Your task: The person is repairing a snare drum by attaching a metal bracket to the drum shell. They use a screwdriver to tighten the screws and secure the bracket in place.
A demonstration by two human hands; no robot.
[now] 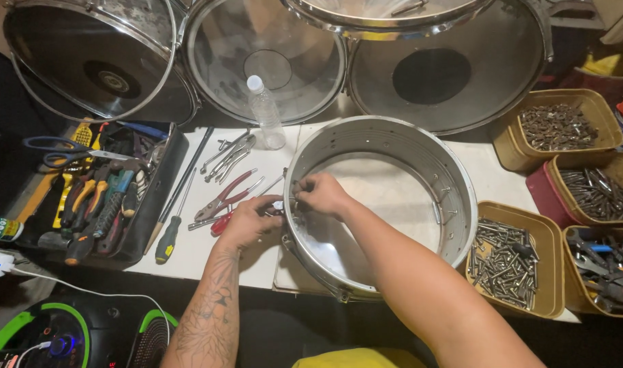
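I am steadying the metal drum shell, lying open on the white board in the middle, with my right hand pinching a small fitting inside its left wall. My left hand is curled shut outside that wall around a red-handled tool. I am judging that keeping the tool square to the wall while the inside fingers stop the fitting turning gives a clean seat.

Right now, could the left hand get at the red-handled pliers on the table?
Probably yes. The left hand works at the outside of the drum shell, and the pliers lie just beside it on the table with nothing between them.
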